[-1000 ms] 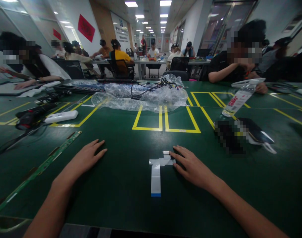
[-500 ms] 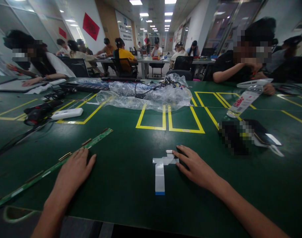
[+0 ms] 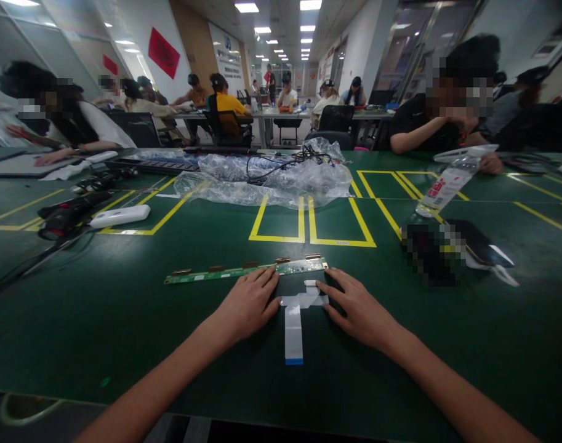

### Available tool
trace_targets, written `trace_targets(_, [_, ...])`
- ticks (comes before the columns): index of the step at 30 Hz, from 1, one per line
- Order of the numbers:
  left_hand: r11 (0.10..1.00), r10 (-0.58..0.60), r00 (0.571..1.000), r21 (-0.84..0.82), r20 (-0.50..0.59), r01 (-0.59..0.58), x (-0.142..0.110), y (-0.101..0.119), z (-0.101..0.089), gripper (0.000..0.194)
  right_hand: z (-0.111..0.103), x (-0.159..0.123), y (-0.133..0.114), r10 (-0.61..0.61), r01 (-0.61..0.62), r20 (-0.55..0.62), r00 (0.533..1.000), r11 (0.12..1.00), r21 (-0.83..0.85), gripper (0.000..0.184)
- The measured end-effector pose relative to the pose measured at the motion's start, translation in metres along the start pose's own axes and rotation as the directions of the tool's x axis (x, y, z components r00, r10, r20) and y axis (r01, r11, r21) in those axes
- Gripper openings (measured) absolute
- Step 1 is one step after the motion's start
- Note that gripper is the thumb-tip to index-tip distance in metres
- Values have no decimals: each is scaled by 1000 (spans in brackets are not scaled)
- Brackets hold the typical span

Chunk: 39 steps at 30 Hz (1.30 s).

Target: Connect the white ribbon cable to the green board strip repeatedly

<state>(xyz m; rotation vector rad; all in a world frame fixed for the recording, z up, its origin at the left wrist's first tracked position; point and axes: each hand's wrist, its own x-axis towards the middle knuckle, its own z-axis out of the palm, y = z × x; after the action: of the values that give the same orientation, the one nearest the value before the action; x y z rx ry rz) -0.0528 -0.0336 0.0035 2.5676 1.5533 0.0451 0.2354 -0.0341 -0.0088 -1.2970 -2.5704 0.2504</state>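
Note:
A long, narrow green circuit board (image 3: 207, 277) lies nearly crosswise on the table, with brown connector tabs along its far edge. My left hand (image 3: 250, 303) rests on its near edge, fingers stretched out and thumb apart, close to the left end of a white flat ribbon cable (image 3: 293, 335). That cable has a stepped shape and a blue tip facing me, and it lies flat just on my side of the board. My right hand (image 3: 357, 306) is open, its fingertips at the cable's right side and its index finger near the board's right end.
Crumpled clear plastic wrap (image 3: 271, 181) with black cables lies across the back. A tilted bottle (image 3: 442, 192) and a phone-like dark device (image 3: 479, 243) are at right. A white handheld device (image 3: 121, 216) and black gear (image 3: 72, 212) lie at left. Other people sit beyond.
My left hand has moved onto the circuit board and then right with it. The board has swung from slanting at the left to nearly crosswise behind the cable. My right hand stays in place.

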Motion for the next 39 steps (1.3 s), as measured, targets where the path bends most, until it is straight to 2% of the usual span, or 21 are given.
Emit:
trace_targets(6, [985,172,984,-18,-41,-173,27,25,2,58,2,1,3,-65,64,-20,998,998,-14,51])
trace_targets(12, [968,245,965,-22,-97,-248,26,35,12,64,4,1,2,-53,53,0,999,998,21,53])
trace_targets(17, [964,262,961,-31,-91,-266,23,32,13,66,5,2,3,-54,54,3,999,998,33,55])
trace_targets(24, [928,323,939,-155,-119,-338,23,18,6,50,3,2,5,-58,58,14,998,998,19,53])
trace_targets(33, [927,299,940,-181,-166,-327,23,19,8,44,1,3,5,-78,78,2,997,996,35,48])
trace_targets(39, [927,293,945,-196,-147,-318,22,15,10,45,3,3,6,-76,75,6,997,997,25,48])
